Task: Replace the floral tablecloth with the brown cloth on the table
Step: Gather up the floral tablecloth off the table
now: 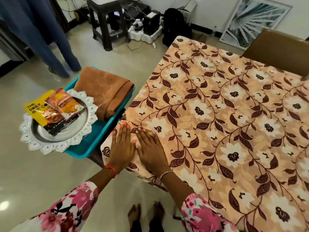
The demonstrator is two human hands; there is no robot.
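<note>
Floral tablecloth (217,114) peach, maroon vines, spread over surface; left hand (122,144) and right hand (151,148) flat, fingers straight, pressing corner; brown cloth (103,92) folded in teal bin (93,141).

Matt printed floral tablecloth (217,114), suede-like brown cloth (103,91), glossy plastic teal tray (98,138), shiny metal plate (58,136).

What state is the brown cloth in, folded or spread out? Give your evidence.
Folded. The brown cloth lies as a layered bundle on the teal tray, doubled edges showing; the floral tablecloth lies spread beside it.
</note>
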